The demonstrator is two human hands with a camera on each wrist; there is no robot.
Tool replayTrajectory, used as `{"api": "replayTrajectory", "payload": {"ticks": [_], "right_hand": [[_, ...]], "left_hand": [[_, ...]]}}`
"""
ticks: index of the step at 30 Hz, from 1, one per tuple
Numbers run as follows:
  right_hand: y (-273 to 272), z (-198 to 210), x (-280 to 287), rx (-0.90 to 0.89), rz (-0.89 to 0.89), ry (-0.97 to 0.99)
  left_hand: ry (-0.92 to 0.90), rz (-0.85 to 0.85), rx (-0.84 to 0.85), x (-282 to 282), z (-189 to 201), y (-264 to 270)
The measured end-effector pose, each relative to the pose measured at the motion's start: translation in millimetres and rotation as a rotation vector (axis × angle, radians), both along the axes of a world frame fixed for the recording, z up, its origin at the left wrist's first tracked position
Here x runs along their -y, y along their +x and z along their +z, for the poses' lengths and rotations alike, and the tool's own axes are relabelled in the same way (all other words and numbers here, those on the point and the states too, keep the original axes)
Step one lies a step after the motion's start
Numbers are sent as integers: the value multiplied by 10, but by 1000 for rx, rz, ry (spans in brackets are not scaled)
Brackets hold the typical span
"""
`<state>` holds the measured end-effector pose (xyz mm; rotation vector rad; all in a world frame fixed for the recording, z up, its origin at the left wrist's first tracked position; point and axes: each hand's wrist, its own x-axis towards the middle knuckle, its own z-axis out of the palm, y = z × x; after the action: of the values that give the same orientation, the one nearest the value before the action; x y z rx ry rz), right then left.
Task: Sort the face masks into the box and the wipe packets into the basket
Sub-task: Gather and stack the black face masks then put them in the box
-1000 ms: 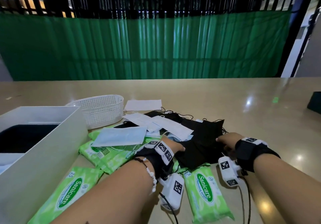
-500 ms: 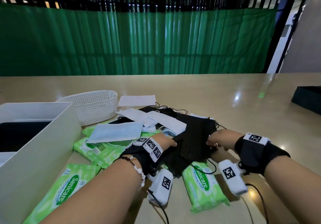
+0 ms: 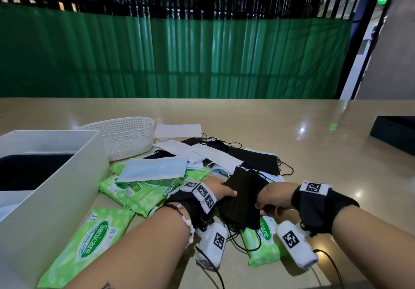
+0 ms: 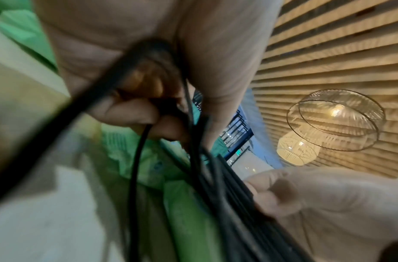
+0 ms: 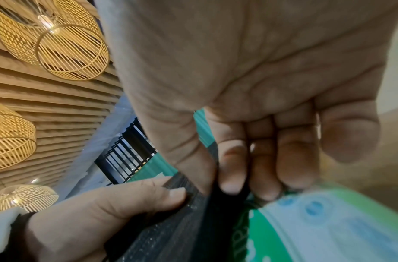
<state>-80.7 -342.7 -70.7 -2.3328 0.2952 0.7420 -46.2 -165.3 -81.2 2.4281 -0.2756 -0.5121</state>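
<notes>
Both hands hold a bunch of black face masks [image 3: 241,196] lifted above the table. My left hand [image 3: 221,191] grips its left edge, thumb on top. My right hand [image 3: 267,199] pinches the right edge; in the right wrist view the fingers [image 5: 232,170] curl onto the black masks [image 5: 182,221]. Black ear loops [image 4: 137,159] hang past my left hand [image 4: 148,113]. More black, white and pale blue masks [image 3: 155,168] lie piled behind. Green wipe packets [image 3: 89,241] lie on the table, one [image 3: 262,246] under the lifted masks. The white box [image 3: 56,190] stands at left, the white basket [image 3: 125,136] behind it.
A dark object [image 3: 395,134] sits at the table's right edge. The beige table [image 3: 292,136] stretches bare to the far side and right. A green curtain [image 3: 179,57] hangs behind. The box holds something black inside.
Both hands have gathered the black masks and lifted them toward me, folding the bunch narrower. A black mask left behind on the pile has come into sight.
</notes>
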Motion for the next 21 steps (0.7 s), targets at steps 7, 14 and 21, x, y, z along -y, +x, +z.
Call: {"api": "replayTrajectory", "payload": {"ticks": [7,14,21], "right_hand": [[-44,41,87,117,-139,143],[19,296,-89,493,-100,415],[-19,460,-533,658,93,358]], "left_hand": [[-401,-1,103,-139,74,-67],[-669,-42,126,-490,220,-228],[-518,35,279,-804,178,-320]]}}
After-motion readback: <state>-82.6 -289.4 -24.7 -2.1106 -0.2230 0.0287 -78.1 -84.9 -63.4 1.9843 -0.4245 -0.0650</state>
